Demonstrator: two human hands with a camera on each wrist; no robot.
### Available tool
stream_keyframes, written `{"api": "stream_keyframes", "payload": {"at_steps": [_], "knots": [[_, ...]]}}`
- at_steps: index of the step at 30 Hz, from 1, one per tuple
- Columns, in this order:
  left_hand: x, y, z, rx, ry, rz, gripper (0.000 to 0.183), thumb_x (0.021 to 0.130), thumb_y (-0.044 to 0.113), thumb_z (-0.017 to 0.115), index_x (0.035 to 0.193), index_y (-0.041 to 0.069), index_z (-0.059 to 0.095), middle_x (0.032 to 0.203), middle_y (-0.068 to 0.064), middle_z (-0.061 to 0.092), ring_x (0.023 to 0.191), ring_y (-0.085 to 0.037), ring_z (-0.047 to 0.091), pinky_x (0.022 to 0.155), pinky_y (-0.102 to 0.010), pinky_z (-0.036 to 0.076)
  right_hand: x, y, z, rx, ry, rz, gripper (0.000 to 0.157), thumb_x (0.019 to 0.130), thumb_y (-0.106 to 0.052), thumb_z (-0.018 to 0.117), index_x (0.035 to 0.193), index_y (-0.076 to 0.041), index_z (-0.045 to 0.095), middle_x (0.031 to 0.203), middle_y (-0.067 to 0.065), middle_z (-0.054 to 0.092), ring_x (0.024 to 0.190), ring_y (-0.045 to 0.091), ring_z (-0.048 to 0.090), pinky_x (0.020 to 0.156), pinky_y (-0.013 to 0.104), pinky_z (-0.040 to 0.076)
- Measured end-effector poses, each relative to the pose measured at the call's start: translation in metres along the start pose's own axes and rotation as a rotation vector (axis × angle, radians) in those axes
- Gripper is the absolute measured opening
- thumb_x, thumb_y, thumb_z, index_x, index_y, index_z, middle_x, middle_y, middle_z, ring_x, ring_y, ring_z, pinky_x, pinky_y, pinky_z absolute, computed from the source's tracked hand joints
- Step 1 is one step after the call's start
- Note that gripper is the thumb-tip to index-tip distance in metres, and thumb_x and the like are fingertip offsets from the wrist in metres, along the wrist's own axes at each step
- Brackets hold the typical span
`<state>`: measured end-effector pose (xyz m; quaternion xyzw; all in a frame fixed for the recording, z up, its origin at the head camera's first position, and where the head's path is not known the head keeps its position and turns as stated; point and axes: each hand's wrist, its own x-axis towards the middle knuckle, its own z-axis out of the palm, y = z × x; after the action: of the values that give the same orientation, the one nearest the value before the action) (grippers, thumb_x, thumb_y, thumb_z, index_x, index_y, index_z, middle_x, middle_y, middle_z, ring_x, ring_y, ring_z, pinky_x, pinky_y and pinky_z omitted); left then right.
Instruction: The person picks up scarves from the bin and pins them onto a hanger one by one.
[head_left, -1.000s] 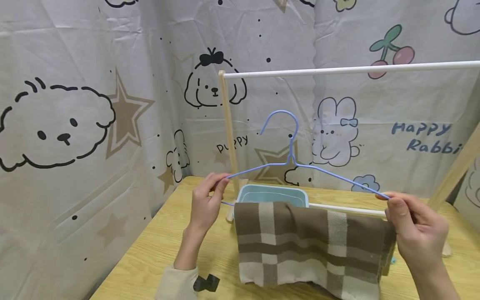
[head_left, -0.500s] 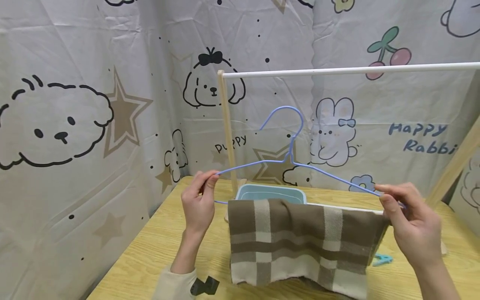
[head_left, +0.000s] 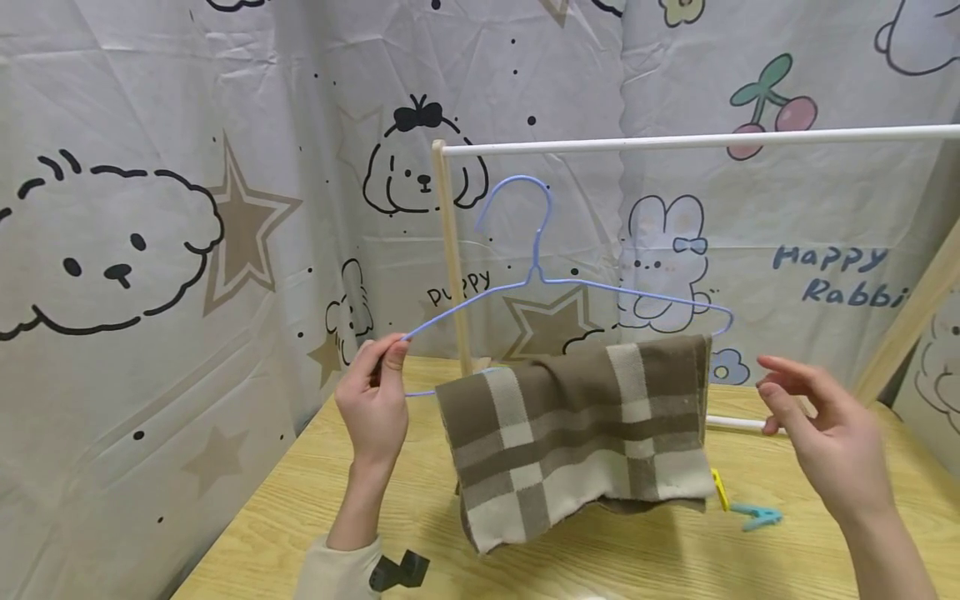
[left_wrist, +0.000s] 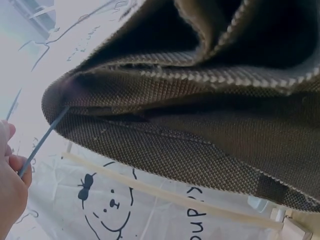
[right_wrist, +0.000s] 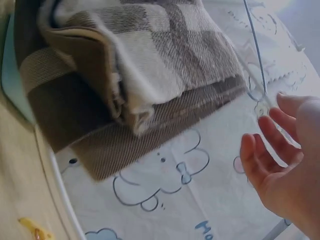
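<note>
My left hand [head_left: 375, 408] pinches the left end of a blue wire clothes hanger [head_left: 536, 272], thumb against fingers. Folded over the hanger's lower bar is a brown and cream checked scarf [head_left: 555, 433], which hangs in front of the rack, its right side higher than its left. In the left wrist view the wire runs from the fingers into the fold of the scarf [left_wrist: 150, 130]. My right hand [head_left: 832, 433] is just right of the hanger's right end, fingers loosely bent with nothing between them. The right wrist view shows that hand [right_wrist: 290, 155] apart from the scarf.
Behind the scarf stands a rack with wooden posts [head_left: 450, 250] and a white top rail [head_left: 637, 143]. A yellow clothespin [head_left: 720, 490] and a turquoise clothespin [head_left: 761, 515] lie on the wooden table [head_left: 300, 500]. A printed curtain [head_left: 585, 75] surrounds the table.
My right hand has let go of the hanger's right end. The hanger and scarf have risen and moved left with my left hand. The clothespins have come into sight; the scarf now covers the blue tub.
</note>
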<state>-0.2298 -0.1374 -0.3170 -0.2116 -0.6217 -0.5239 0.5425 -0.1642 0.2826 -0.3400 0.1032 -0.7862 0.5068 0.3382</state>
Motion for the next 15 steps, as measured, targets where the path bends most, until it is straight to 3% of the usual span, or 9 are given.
{"api": "stream_keyframes", "payload": {"at_steps": [4, 7, 11, 15], "knots": [[0.001, -0.001, -0.002, 0.008, 0.019, -0.016, 0.008, 0.09, 0.0, 0.069, 0.093, -0.006, 0.073, 0.063, -0.009, 0.045, 0.057, -0.004, 0.032, 0.052, -0.018, 0.023, -0.001, 0.013, -0.003, -0.113, -0.082, 0.065, 0.032, 0.097, -0.008, 0.064, 0.129, -0.01, 0.064, 0.099, -0.019, 0.062, 0.064, 0.005, 0.057, 0.047, 0.024, 0.035], [0.002, -0.002, -0.003, 0.013, 0.028, -0.017, 0.009, 0.09, 0.002, 0.069, 0.093, -0.006, 0.073, 0.064, -0.01, 0.047, 0.058, -0.004, 0.033, 0.053, -0.018, 0.023, -0.002, 0.021, -0.004, -0.143, -0.134, 0.059, 0.029, 0.097, -0.009, 0.064, 0.125, -0.009, 0.066, 0.1, -0.021, 0.062, 0.064, 0.007, 0.058, 0.047, 0.023, 0.036], [0.002, -0.003, -0.004, 0.021, 0.035, -0.013, 0.009, 0.09, 0.002, 0.069, 0.093, -0.006, 0.073, 0.065, -0.01, 0.049, 0.058, -0.004, 0.033, 0.054, -0.017, 0.024, -0.002, 0.031, -0.004, -0.195, -0.231, 0.026, 0.027, 0.097, -0.011, 0.064, 0.124, -0.009, 0.067, 0.101, -0.02, 0.061, 0.071, 0.008, 0.057, 0.059, 0.017, 0.048], [0.003, -0.004, -0.004, 0.032, 0.034, 0.006, 0.008, 0.089, 0.0, 0.07, 0.093, -0.005, 0.074, 0.062, -0.009, 0.046, 0.057, -0.004, 0.032, 0.053, -0.018, 0.023, -0.003, 0.043, -0.005, -0.232, -0.321, 0.043, 0.029, 0.097, -0.015, 0.065, 0.126, -0.01, 0.066, 0.101, -0.019, 0.062, 0.081, 0.001, 0.058, 0.065, 0.017, 0.051]]}}
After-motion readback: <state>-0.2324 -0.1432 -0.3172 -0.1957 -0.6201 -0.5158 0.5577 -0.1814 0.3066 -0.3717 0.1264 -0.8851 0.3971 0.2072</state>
